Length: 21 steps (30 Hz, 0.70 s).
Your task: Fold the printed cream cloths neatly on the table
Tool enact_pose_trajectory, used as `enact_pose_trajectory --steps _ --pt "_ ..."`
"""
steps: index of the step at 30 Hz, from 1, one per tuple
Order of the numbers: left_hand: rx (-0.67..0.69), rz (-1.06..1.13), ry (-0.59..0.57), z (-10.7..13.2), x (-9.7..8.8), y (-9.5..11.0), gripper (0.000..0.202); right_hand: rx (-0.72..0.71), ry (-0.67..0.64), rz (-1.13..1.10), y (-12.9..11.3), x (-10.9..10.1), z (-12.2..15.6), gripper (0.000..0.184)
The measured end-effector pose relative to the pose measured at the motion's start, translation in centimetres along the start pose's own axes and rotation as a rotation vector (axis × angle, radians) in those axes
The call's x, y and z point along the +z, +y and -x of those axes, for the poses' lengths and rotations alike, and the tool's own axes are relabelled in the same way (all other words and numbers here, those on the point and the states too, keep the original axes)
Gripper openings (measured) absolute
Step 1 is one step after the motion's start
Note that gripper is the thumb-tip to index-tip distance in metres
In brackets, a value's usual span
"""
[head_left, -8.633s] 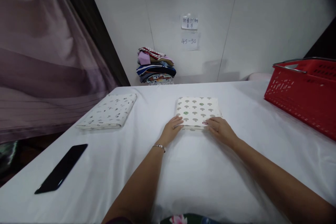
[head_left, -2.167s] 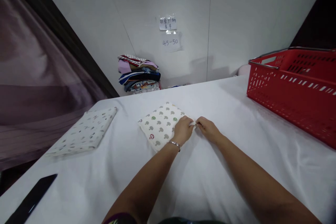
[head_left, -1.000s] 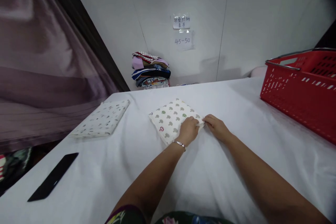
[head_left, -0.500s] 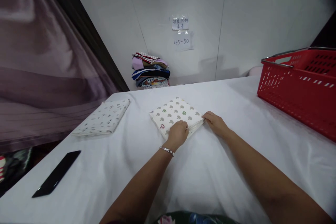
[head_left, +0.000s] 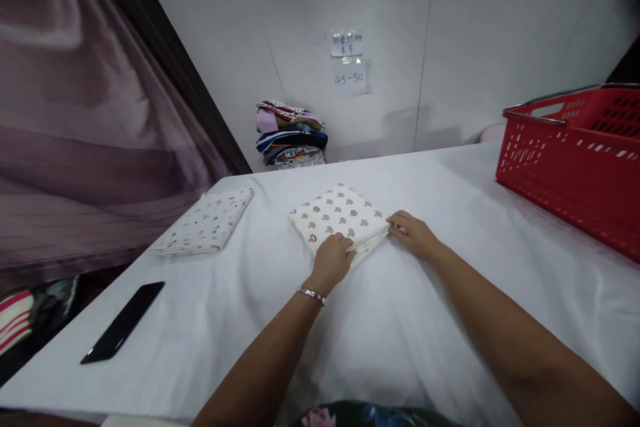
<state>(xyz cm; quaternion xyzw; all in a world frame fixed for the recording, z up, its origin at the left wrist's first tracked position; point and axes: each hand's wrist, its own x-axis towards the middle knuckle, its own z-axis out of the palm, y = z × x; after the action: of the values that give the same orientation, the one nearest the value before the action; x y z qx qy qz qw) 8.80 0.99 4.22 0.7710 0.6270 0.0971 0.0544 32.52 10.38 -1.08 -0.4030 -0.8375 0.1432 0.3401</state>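
A folded white cloth (head_left: 340, 212) printed with grey, green and red mushrooms lies flat on the white-covered table (head_left: 395, 347). On its near edge is my left hand (head_left: 334, 260), wearing a bracelet, fingers on top and thumb at the layered side, closed on the cloth. My right hand (head_left: 413, 233) pinches the cloth's right corner between thumb and fingers. Several fabric layers show along the edge between both hands. Farther left rests a second folded white cloth (head_left: 205, 221) with small dark prints, apart from my hands.
To the right stands a red plastic basket (head_left: 565, 173) with metal handles. A flat black object (head_left: 124, 323) lies at the left front. Behind the table's far edge is a stack of folded fabrics (head_left: 291, 137) against the wall. A mauve curtain (head_left: 90, 133) hangs at left.
My left hand has slid slightly left and nearer along the cloth's edge, its thumb now lower. The right hand keeps to the corner. The whole view has shifted a little.
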Motion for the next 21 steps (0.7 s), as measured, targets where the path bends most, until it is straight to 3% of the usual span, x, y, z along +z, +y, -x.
enact_pose_trajectory --steps 6,12,21 --pt "0.026 0.064 -0.007 0.04 -0.36 -0.39 0.017 -0.001 -0.001 0.031 -0.18 0.01 -0.07 0.026" --pt "0.000 -0.008 0.001 0.53 -0.28 0.04 0.022 -0.062 0.036 0.100 0.06 0.30 -0.13 0.027" --pt "0.002 0.029 -0.047 -0.42 -0.78 -0.26 0.021 -0.070 0.041 0.097 0.50 0.65 -0.06 0.031"
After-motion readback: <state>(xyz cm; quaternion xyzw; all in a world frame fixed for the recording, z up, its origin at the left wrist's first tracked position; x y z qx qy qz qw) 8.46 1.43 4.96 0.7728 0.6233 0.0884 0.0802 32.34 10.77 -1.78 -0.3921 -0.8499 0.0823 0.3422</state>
